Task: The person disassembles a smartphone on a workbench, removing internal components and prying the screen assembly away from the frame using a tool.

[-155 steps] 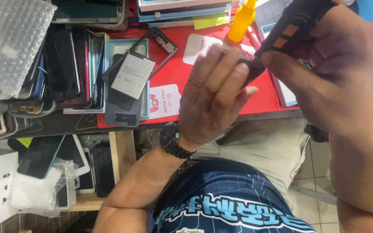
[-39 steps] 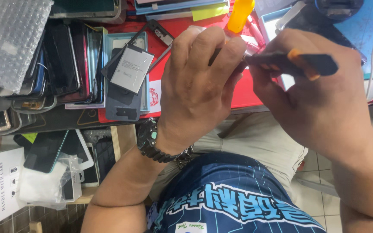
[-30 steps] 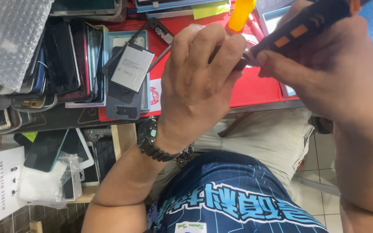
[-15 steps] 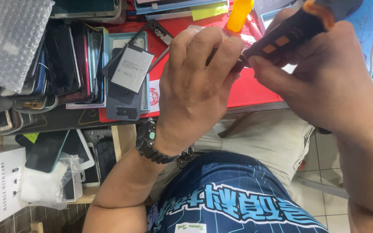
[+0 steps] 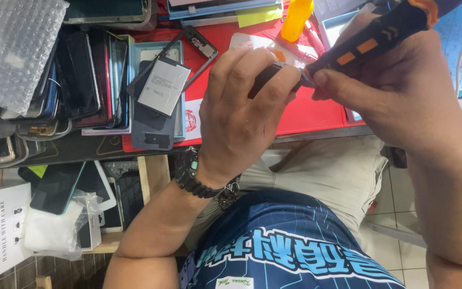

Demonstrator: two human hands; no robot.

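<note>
My left hand (image 5: pixel 241 115), with a black watch on its wrist, is closed around a small dark part (image 5: pixel 266 77) that is mostly hidden by the fingers. My right hand (image 5: pixel 397 91) grips a black screwdriver with orange marks (image 5: pixel 372 38); its tip end meets the dark part at my left fingertips. Both hands are raised above the red work mat (image 5: pixel 306 115).
A grey battery (image 5: pixel 164 86) lies on phone parts left of my hands. A stack of phones and screens (image 5: pixel 65 91) fills the left side, under bubble wrap (image 5: pixel 20 48). An orange bottle (image 5: pixel 297 18) stands at the back. A white box (image 5: pixel 1 225) sits lower left.
The screwdriver has swung from lying level to pointing up and right, and my right hand has shifted its hold on it. My left hand has stayed in place on the dark part.
</note>
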